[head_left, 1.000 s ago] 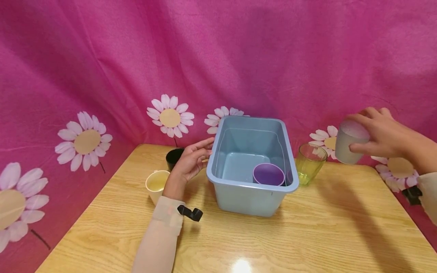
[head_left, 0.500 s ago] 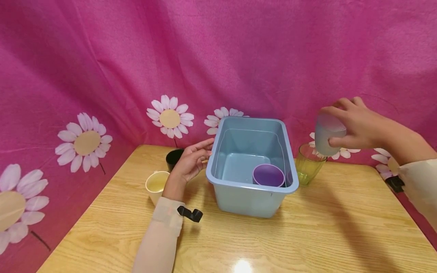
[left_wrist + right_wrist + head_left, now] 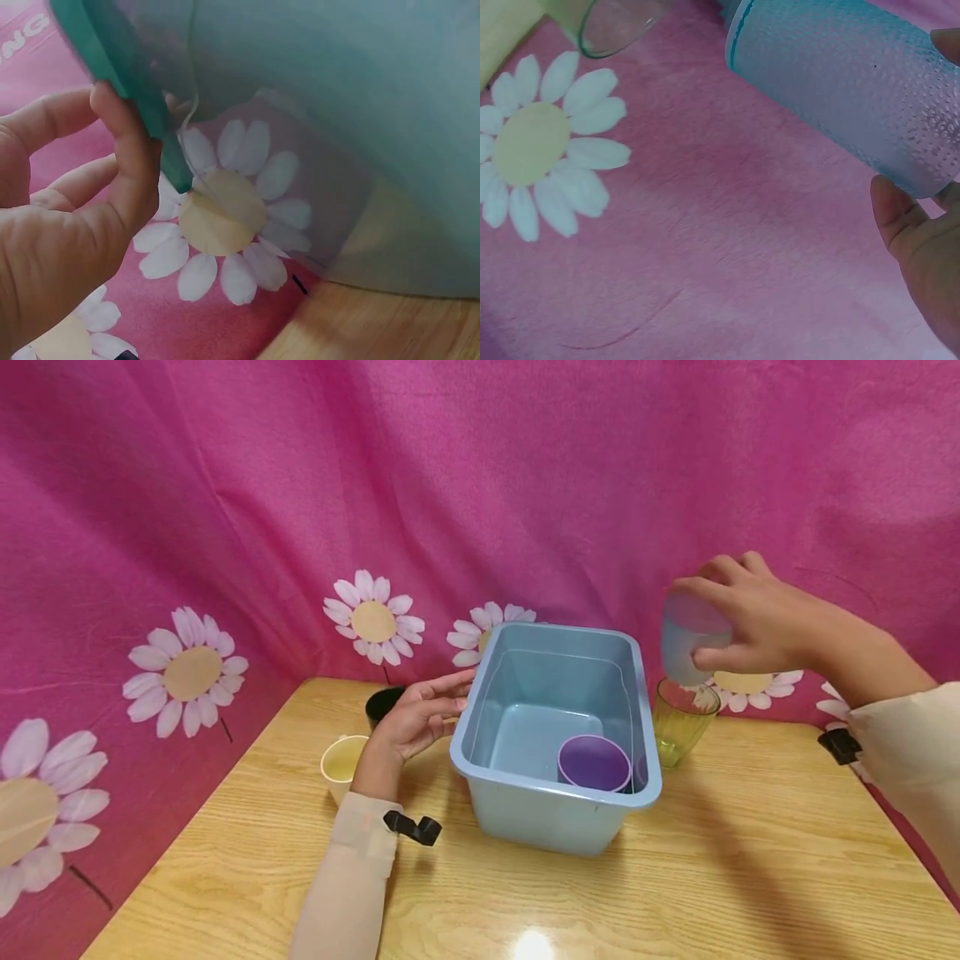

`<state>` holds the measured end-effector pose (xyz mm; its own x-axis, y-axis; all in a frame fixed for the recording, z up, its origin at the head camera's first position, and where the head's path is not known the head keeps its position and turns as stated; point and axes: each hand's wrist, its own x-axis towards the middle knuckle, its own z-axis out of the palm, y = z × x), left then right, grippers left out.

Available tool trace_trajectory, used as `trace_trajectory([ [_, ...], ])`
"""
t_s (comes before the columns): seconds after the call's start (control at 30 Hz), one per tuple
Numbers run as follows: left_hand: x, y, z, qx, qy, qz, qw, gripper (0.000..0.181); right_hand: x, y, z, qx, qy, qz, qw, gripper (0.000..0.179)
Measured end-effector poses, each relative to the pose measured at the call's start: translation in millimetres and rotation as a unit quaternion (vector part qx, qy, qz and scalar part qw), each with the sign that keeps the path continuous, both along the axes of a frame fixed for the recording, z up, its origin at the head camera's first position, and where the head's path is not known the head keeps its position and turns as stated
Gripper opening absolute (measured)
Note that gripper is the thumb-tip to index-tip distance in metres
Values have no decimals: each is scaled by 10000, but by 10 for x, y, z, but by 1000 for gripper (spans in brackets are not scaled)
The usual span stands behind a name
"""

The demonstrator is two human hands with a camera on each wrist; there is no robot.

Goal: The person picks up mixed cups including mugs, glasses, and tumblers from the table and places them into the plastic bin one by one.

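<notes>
My right hand (image 3: 765, 618) grips a frosted bluish cup (image 3: 686, 639) in the air, just above and behind a yellow-green glass (image 3: 678, 727). In the right wrist view the cup (image 3: 840, 82) has a bumpy surface, and its blue-ringed end points away from the palm. At the left side of a grey-blue plastic tub (image 3: 517, 814), my left hand (image 3: 416, 718) touches the rim with thumb and fingertips. The left wrist view shows them against the rim's outer edge (image 3: 124, 82). A purple cup (image 3: 594, 764) stands inside the tub, near its front right corner.
A cream mug (image 3: 341, 764) stands left of my left wrist, partly hidden by it. Behind that hand is a dark cup (image 3: 382, 702). The wooden table (image 3: 225, 860) meets a pink flowered cloth (image 3: 562, 485) at the back.
My right hand has carried the frosted cup leftward and slightly up, toward the glass. The tub's front has shifted slightly toward me, with my left hand staying at its rim.
</notes>
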<state>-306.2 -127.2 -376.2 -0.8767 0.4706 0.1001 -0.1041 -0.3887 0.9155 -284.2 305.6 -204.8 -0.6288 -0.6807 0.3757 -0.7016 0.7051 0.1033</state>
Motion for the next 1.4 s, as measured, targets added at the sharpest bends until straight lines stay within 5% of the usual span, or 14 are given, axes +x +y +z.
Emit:
trace_trajectory([
  [0.37,-123,76,14,-107,-296,-171,9994,56,38,-237,86,-91,-46,-22,9999,75],
  [0.67,-154,34,-80,-153,-377,-95,9991,56,-47,-454,-86,-381,-38,315,9988,70],
  [1.4,-204,-5,29,-79,-203,-34,9998,59,-250,-679,-403,-390,-409,263,9981,70],
])
